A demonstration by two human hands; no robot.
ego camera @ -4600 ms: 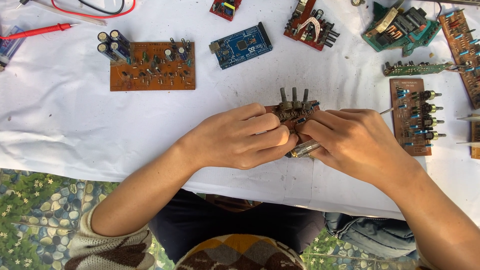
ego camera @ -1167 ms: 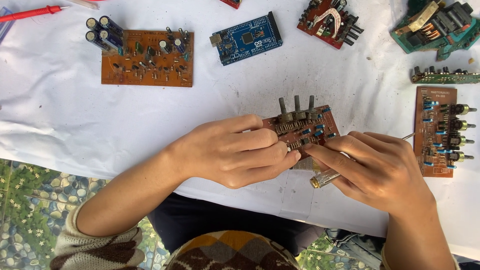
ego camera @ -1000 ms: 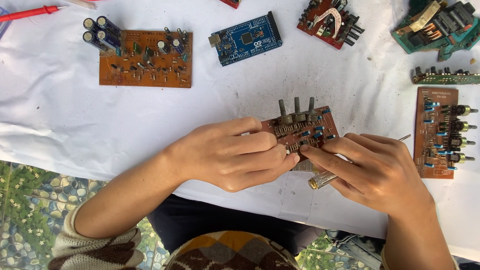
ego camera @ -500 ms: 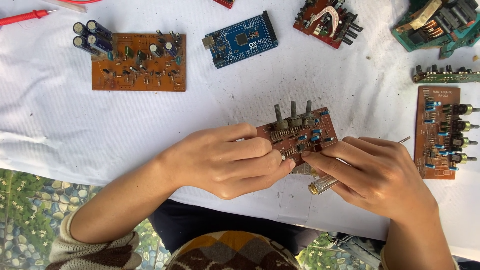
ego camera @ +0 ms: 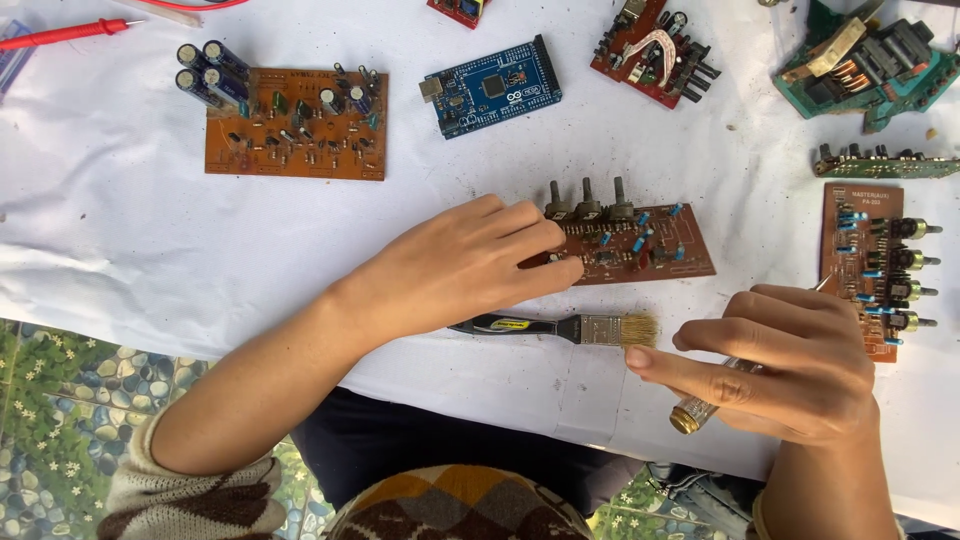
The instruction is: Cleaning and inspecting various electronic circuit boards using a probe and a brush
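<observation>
White-clothed table (ego camera: 120, 230): brown board (ego camera: 640, 243) centre; brush (ego camera: 560, 327) just below; blue board (ego camera: 490, 87) above; orange board (ego camera: 297, 124) upper-left.
</observation>
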